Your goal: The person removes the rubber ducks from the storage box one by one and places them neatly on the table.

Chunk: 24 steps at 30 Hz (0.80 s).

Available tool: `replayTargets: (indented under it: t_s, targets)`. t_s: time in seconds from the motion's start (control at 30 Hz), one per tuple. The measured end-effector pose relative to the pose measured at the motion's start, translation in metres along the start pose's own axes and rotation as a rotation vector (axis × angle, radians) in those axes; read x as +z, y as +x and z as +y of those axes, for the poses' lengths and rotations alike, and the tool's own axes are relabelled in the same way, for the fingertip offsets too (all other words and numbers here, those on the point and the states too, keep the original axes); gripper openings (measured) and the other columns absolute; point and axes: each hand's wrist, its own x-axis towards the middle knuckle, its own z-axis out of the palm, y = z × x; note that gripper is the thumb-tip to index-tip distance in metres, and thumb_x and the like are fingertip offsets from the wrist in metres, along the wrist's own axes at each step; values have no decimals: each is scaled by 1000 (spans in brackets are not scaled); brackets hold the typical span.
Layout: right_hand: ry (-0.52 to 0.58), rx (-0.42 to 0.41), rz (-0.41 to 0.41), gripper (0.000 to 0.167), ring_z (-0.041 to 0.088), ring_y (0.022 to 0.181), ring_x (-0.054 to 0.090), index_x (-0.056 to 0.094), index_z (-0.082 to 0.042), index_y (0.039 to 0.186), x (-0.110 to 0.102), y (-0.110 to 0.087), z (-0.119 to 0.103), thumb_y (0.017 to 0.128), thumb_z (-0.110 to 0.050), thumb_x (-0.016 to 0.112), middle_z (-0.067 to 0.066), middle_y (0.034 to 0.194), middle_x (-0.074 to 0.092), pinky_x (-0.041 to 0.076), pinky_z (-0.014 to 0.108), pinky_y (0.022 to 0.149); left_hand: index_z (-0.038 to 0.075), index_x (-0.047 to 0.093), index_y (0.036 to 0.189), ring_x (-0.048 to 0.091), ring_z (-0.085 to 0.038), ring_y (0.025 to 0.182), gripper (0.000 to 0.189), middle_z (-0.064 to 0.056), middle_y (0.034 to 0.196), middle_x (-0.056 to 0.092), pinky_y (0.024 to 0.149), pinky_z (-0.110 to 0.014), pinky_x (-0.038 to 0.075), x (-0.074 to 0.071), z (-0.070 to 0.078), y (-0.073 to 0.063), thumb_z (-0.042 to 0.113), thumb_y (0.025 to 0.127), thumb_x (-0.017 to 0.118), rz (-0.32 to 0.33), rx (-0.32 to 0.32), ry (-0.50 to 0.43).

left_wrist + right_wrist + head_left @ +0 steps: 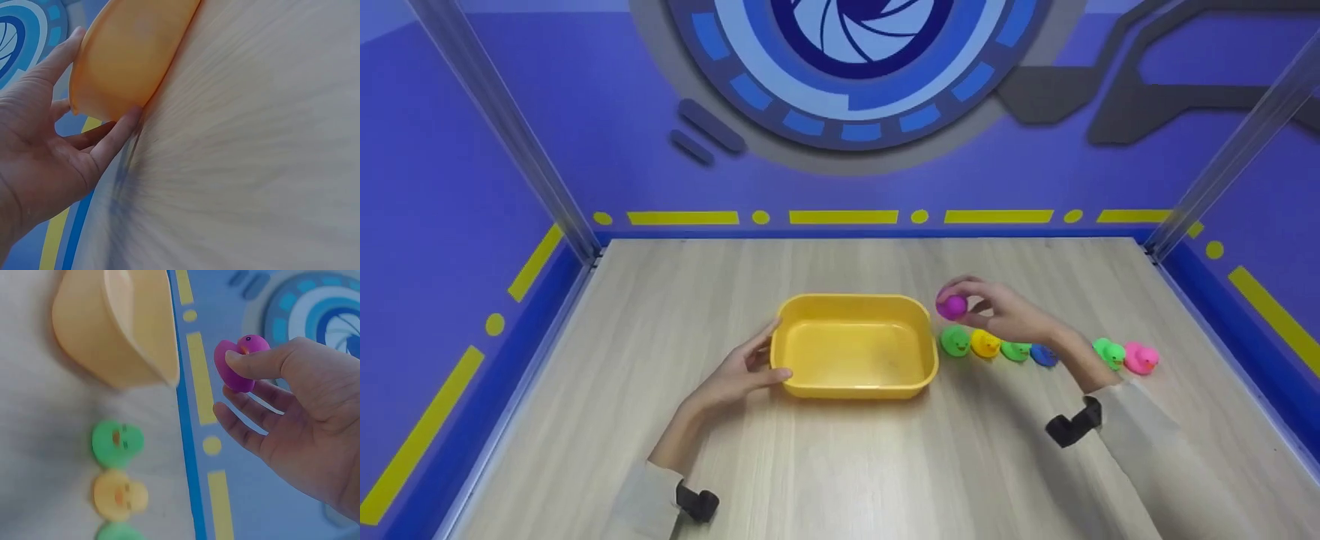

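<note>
A purple rubber duck (235,370) is pinched between the thumb and fingers of my right hand (1001,309), raised above the table just right of the basin. The yellow plastic basin (855,391) sits on the table, and its inside shows no contents. At its left end my left hand (739,371) grips the wall, with the thumb and fingers spread along that end. Below the right hand stands a row of rubber ducks: a green duck (956,341) closest to the basin, then a yellow duck (985,343) and another green duck (1016,351).
Further along the row are a blue duck (1043,355), partly hidden by the right wrist, a light green duck (1110,354) and a pink duck (1141,358). Blue panels (840,191) with yellow marks wall in the wooden table (840,465) at the back and sides.
</note>
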Motion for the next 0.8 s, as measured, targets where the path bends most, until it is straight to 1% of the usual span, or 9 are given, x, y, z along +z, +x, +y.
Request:
replayTargets:
  t_s: [0.1, 0.17, 0.23, 0.3, 0.37, 0.47, 0.57, 0.73, 0.8]
  targets:
    - [-27, 18, 29, 31, 30, 123, 57, 66, -11, 127, -11, -15, 8, 98, -2, 65, 12, 135, 62, 57, 48, 100, 26, 17, 165, 44, -36, 146, 94, -16, 164, 35, 108, -32, 52, 0, 1, -2, 24, 93, 77, -6, 3, 18]
    - [-41, 34, 50, 31, 29, 123, 57, 66, -11, 128, -18, -26, 13, 98, -2, 65, 12, 136, 61, 57, 42, 99, 25, 16, 165, 45, -37, 145, 94, -17, 163, 35, 107, -31, 53, 0, 1, -2, 24, 94, 76, -13, 9, 22]
    - [-53, 46, 68, 31, 27, 123, 57, 66, -11, 128, -24, -38, 18, 98, -3, 65, 13, 136, 60, 57, 33, 98, 25, 16, 165, 45, -37, 145, 93, -17, 163, 35, 106, -30, 53, 0, 2, -2, 24, 94, 76, -14, 11, 27]
    - [-72, 56, 91, 32, 20, 121, 57, 66, -12, 128, -29, -49, 24, 98, -3, 66, 13, 136, 61, 55, 23, 95, 24, 17, 165, 45, -37, 145, 93, -17, 163, 36, 108, -33, 53, -1, 3, -2, 24, 94, 76, -12, 10, 36]
    - [-78, 59, 114, 32, 11, 119, 56, 67, -11, 128, -35, -60, 32, 97, -3, 67, 14, 135, 61, 53, 17, 93, 24, 18, 165, 45, -37, 145, 92, -17, 162, 37, 111, -38, 51, -1, 4, -1, 25, 94, 76, -9, 1, 53]
    - [-79, 51, 146, 31, -3, 115, 52, 67, -8, 127, -42, -78, 43, 96, -1, 67, 16, 133, 61, 51, 12, 90, 25, 20, 165, 45, -37, 146, 90, -17, 162, 38, 116, -48, 45, -1, 5, -1, 29, 94, 75, -1, -18, 84]
    - [-53, 52, 167, 31, -9, 114, 51, 66, -3, 126, -49, -95, 56, 96, 3, 65, 19, 132, 60, 51, 10, 89, 27, 21, 164, 44, -37, 146, 88, -16, 161, 38, 117, -51, 43, -2, 5, 0, 31, 94, 75, 13, -35, 96]
    - [-77, 55, 206, 33, -9, 109, 55, 64, 1, 126, -60, -123, 78, 94, 8, 64, 19, 125, 62, 49, 6, 89, 28, 20, 164, 45, -38, 145, 89, -18, 162, 36, 108, -43, 53, -1, 5, 0, 31, 94, 75, 8, -41, 62]
    - [-102, 72, 219, 33, -9, 107, 55, 64, 1, 126, -66, -134, 85, 94, 8, 65, 15, 121, 64, 47, 4, 89, 27, 20, 164, 45, -40, 144, 89, -19, 162, 35, 105, -41, 55, 0, 5, 0, 29, 94, 75, -1, -36, 49]
